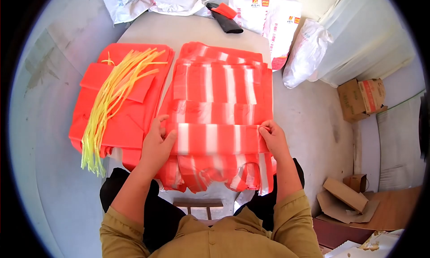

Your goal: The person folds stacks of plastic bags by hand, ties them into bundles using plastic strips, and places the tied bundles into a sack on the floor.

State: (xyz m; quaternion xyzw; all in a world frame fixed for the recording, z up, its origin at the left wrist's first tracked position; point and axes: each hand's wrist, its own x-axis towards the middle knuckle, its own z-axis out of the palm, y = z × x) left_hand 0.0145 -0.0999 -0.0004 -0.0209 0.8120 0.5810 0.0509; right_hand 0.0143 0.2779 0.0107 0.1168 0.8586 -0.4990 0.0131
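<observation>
A stack of red-and-white striped plastic bags (215, 139) lies in front of me, with folded layers across it and loose, ragged ends hanging at the near edge. My right hand (275, 141) pinches the right edge of the top folded bag between thumb and fingers. At that bag's left edge, my left hand (159, 139) rests with thumb and fingers apart. Left of the stack is a pile of plain red plastic bags (125, 128). A bundle of yellow strips (112, 96) lies slantwise over that pile.
White printed sacks (255, 16) line the table's far side, near a black-and-red item (226, 20). Another white sack (307, 54) leans at the right. Cardboard boxes (358, 99) stand farther right, and opened cardboard (347, 202) lies at lower right. A wooden stool (199, 204) shows below the table edge.
</observation>
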